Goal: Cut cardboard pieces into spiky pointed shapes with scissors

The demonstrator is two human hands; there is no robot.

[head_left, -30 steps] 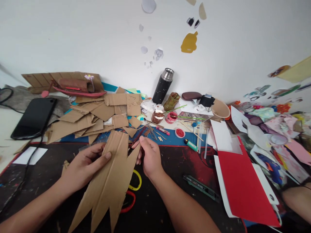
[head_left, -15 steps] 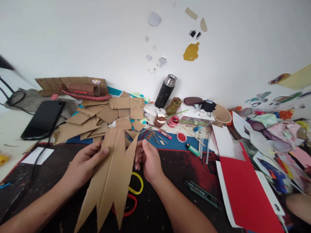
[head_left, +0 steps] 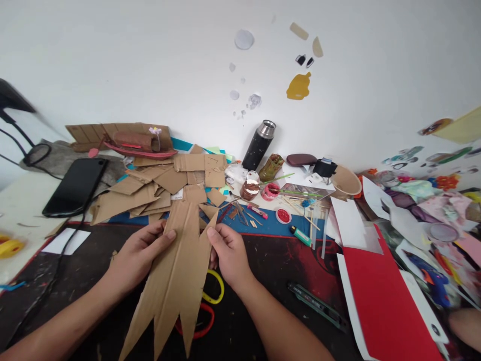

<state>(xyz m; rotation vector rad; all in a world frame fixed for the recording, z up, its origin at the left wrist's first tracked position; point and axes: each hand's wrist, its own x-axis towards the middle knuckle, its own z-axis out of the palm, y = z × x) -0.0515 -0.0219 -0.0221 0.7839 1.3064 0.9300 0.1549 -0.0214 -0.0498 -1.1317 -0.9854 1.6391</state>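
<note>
A long piece of brown cardboard (head_left: 175, 271), cut into pointed tips at its near end and with a notch at its far right, is held up before me. My left hand (head_left: 145, 253) grips its left edge, thumb on top and fingers behind. At the right edge my right hand (head_left: 229, 250) pinches the pointed upper corner between thumb and fingers. Beneath the cardboard lie scissors with a yellow handle (head_left: 214, 287) and a red handle (head_left: 205, 321); their blades are hidden.
Cardboard scraps (head_left: 150, 185) are heaped behind, below a small model boat (head_left: 139, 145). A black flask (head_left: 259, 145), paint pots (head_left: 270, 190) and a green-capped tube (head_left: 300, 235) stand or lie further right. A utility knife (head_left: 317, 306) lies near red card (head_left: 379, 296). A black phone (head_left: 75, 188) is at left.
My right hand has closed from beside the cardboard onto its upper right corner. The left hand keeps its hold. The view has shifted slightly.
</note>
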